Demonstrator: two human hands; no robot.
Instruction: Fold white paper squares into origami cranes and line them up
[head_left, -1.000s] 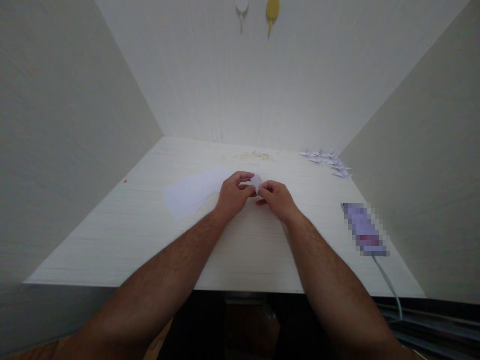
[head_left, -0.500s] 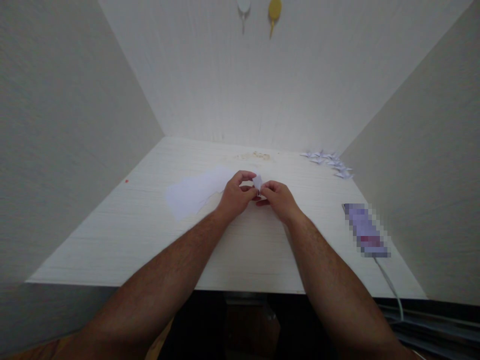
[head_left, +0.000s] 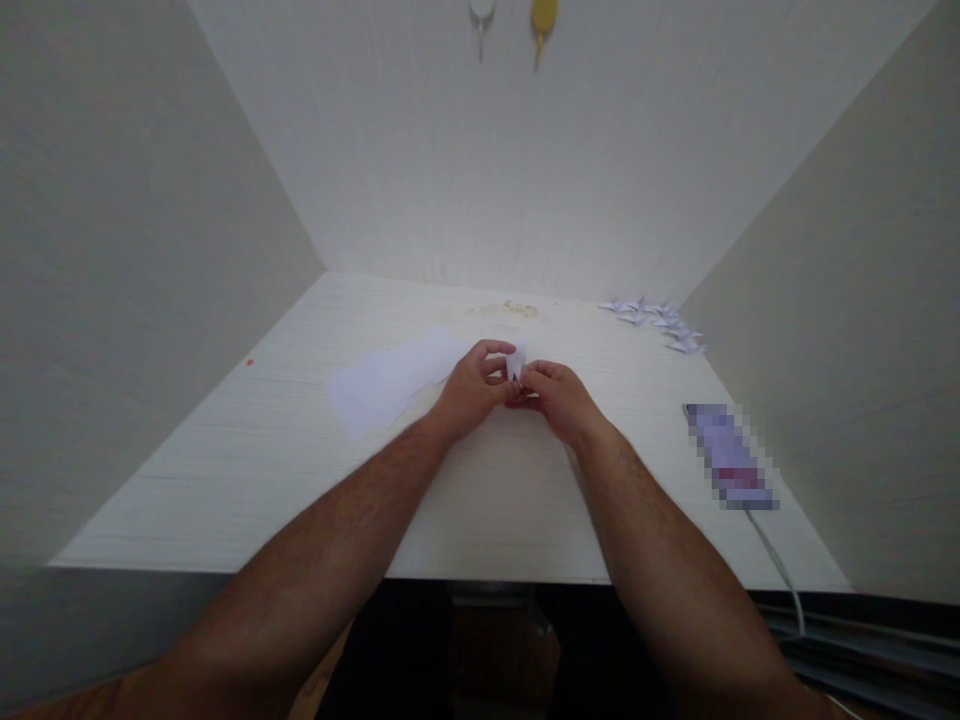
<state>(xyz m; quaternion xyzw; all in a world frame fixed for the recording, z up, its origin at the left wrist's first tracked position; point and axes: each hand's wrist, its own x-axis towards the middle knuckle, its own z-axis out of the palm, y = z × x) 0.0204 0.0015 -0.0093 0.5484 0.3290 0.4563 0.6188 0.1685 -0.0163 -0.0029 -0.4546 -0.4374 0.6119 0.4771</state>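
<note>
A small folded piece of white paper [head_left: 516, 362] is held between my two hands, a little above the middle of the table. My left hand [head_left: 477, 386] grips it from the left, with the index finger at its upper edge and the thumb low down. From the right, my right hand [head_left: 555, 392] pinches its lower part between thumb and fingers. The lower end of the paper shows a split between two points. Fingertips hide part of the folds. Just left of my left hand lie loose white paper sheets [head_left: 382, 385].
Several small folded paper cranes [head_left: 660, 322] stand at the back right of the white table [head_left: 247, 480]. A pixelated phone-like device [head_left: 726, 455] with a cable [head_left: 776, 565] lies at the right. Walls enclose three sides; two hooks, one yellow [head_left: 544, 16], hang at the back.
The folded paper has turned more upright, and its lower end now shows a split. My fingers have shifted slightly around it. The whole view has moved a little.
</note>
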